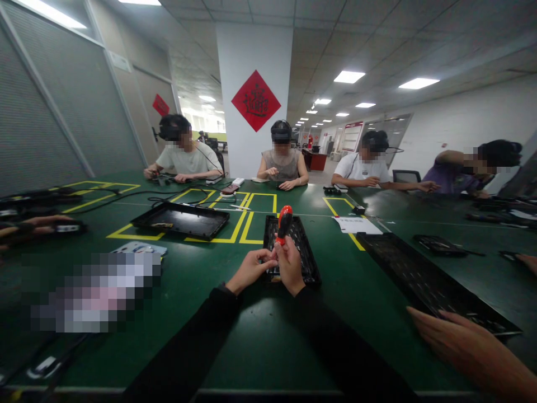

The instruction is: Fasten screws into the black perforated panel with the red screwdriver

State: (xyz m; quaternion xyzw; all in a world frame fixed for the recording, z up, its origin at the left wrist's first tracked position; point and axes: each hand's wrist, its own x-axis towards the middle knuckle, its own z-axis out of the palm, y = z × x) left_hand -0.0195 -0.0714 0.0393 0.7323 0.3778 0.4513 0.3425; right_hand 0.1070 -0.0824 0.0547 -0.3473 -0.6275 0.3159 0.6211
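My right hand (291,263) is wrapped round a screwdriver (285,223) with a red and black handle, its handle end pointing up and away from me. Close beside it, my left hand (250,270) has thumb and fingers pinched together, touching or nearly touching the right fingers. Whatever is in that pinch is too small or hidden to make out, and the screwdriver's tip is not visible. Under both hands lies a shallow black tray (308,254) holding several small, light-coloured pieces.
Another black tray (184,221) lies to the left, with a blurred-out device (100,291) nearer me. To the right, a person's hand (474,347) is at a long black tray (423,274), near a white paper (357,225). Several people sit across the green table (268,347).
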